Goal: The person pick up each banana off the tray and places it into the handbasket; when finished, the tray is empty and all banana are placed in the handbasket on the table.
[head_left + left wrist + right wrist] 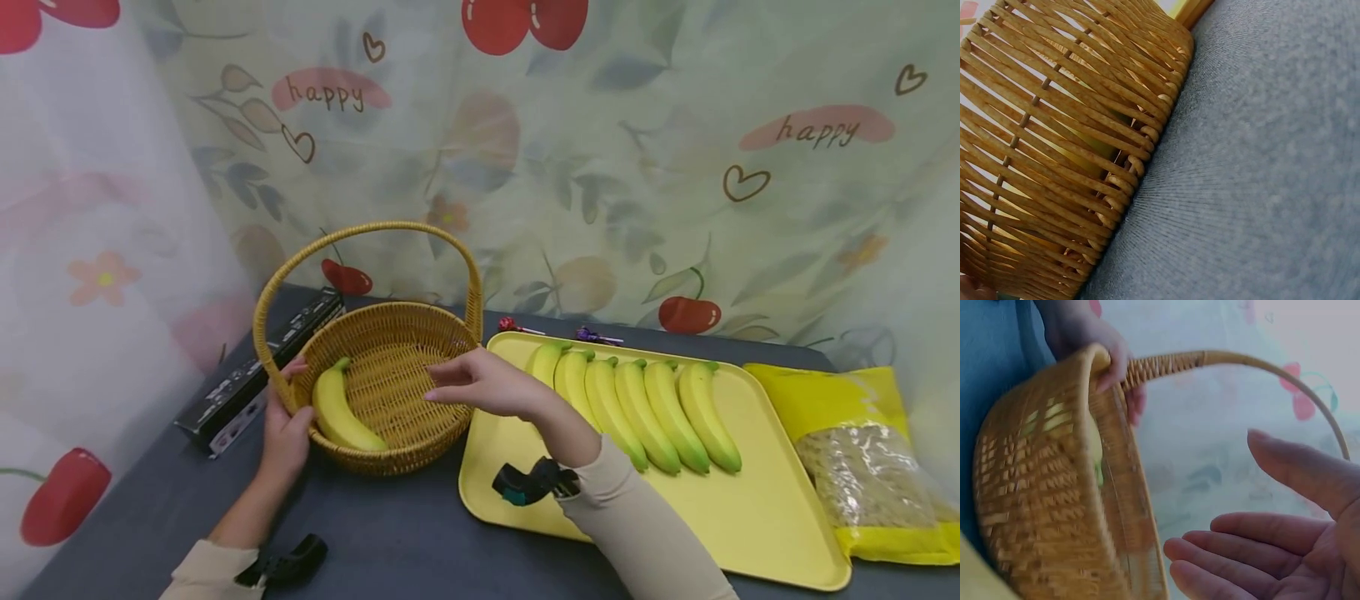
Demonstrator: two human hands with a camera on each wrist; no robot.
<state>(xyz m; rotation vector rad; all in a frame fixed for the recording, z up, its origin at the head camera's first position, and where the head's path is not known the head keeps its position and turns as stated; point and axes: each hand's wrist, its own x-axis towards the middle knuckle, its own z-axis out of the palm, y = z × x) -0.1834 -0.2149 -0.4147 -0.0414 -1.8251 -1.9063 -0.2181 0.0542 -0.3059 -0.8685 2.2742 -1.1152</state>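
Note:
A wicker basket (408, 333) with a tall arched handle stands on the dark table, and one banana (341, 412) lies inside along its left wall. My left hand (287, 433) grips the basket's left rim near the foot of the handle, thumb inside. Over the basket's right edge hovers my right hand (487, 382), holding nothing; the right wrist view shows its fingers (1254, 544) extended and the thumb apart. Several bananas (633, 408) lie side by side in a row on a yellow tray (780, 517) to the right. Woven basket wall (1054, 125) fills much of the left wrist view.
Behind the basket's left side lies a long black box (255, 375). A red lollipop (517, 325) and a purple lollipop (597, 336) sit behind the tray. A yellow bag (862, 467) with a transparent window rests against the tray's right edge. Printed curtains hang behind and at left.

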